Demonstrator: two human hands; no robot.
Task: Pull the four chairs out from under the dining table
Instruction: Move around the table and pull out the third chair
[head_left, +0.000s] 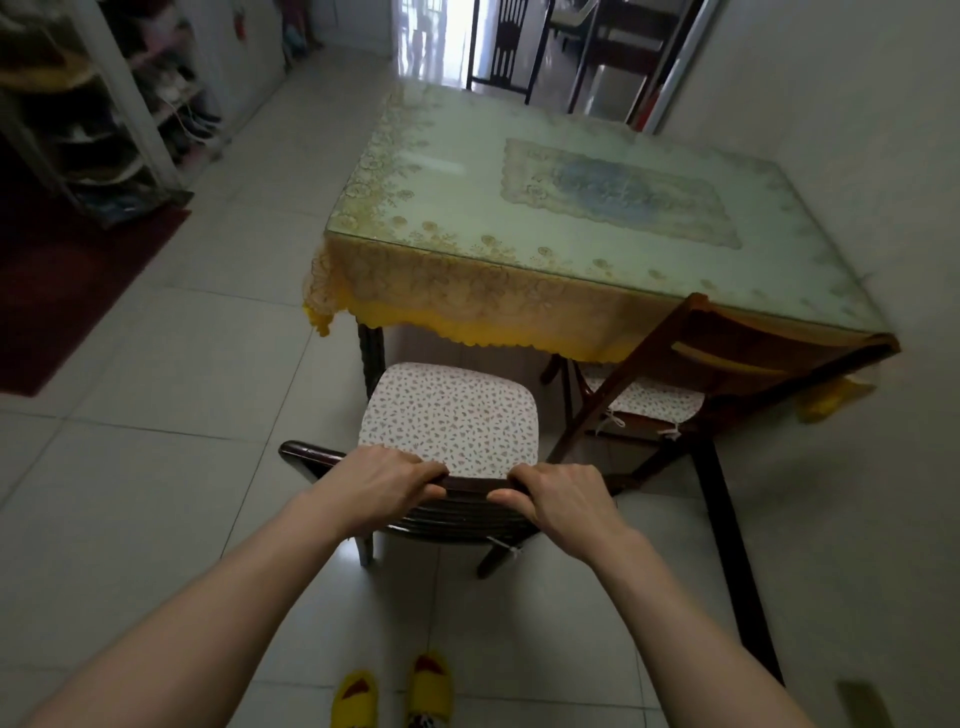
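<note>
A dark wooden chair with a flowered seat cushion (449, 415) stands in front of me, its seat clear of the dining table (467, 218). My left hand (379, 480) and my right hand (558, 499) both grip its top back rail. To its right a second chair (727, 364) leans with its back against the table's near right corner, its cushion partly under the top. A third chair (506, 52) stands at the table's far end, only its dark slatted back showing.
The table's right long side runs along a white wall (857, 130). A shoe rack (119, 104) and a dark red mat (67, 280) are at the left. Open tiled floor (197, 364) lies left of the table. My yellow slippers (395, 691) are below the chair.
</note>
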